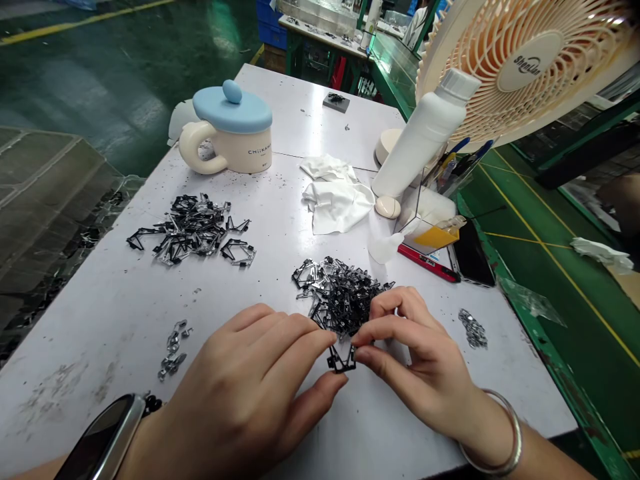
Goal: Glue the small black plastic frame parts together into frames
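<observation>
Between my two hands is a small black plastic frame (341,362) with thin angled arms. My left hand (260,380) pinches its left side between thumb and forefinger. The thumb and forefinger of my right hand (413,360) close on its right edge. Just beyond my fingertips lies a heap of similar black frames (345,293). A second, looser pile of black frames (193,227) sits farther off to the left. Small silvery metal clips (173,350) are scattered left of my left hand, and another little pile of metal pieces (473,329) lies right of my right hand.
A cream mug with a blue lid (233,127) stands at the back left. White cloth (337,197), a leaning white bottle (425,133), a pen holder (435,207), a red cutter (429,262) and a phone (473,253) line the right side, below a large fan (520,67).
</observation>
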`<action>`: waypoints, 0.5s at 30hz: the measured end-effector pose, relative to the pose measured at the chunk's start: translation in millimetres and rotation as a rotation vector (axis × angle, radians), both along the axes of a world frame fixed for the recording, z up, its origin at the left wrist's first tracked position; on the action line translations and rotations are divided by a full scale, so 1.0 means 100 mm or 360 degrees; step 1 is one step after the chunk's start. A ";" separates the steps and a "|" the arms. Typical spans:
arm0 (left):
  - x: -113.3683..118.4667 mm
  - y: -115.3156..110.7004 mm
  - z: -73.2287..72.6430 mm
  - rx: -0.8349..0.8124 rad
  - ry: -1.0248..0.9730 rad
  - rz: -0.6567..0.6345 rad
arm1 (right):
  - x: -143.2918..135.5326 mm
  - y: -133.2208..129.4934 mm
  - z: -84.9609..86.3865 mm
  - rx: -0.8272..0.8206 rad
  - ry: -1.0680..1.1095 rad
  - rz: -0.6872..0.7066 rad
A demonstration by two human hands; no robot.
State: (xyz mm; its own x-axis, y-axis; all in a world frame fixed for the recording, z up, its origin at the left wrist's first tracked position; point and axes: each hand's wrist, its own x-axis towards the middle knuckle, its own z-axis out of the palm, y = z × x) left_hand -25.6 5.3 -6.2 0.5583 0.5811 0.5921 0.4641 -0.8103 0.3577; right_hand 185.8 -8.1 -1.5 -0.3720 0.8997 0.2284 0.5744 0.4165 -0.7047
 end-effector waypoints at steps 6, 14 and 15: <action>0.00 0.00 0.01 0.0008 0.0018 0.0015 | 0.00 -0.01 0.00 0.0009 0.0002 0.0019; 0.02 0.02 0.00 0.0009 0.0010 0.0006 | 0.01 -0.01 -0.01 -0.0008 0.0043 0.0039; 0.02 0.01 0.00 0.0011 0.0004 0.0001 | 0.01 -0.02 -0.01 -0.0024 0.0054 0.0037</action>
State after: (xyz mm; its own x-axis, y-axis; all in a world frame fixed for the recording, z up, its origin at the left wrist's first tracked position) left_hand -23.6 6.7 -6.3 0.5595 0.5776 0.5944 0.4655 -0.8124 0.3512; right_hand 186.7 -9.8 -2.9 -0.3851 0.8943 0.2278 0.5405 0.4187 -0.7297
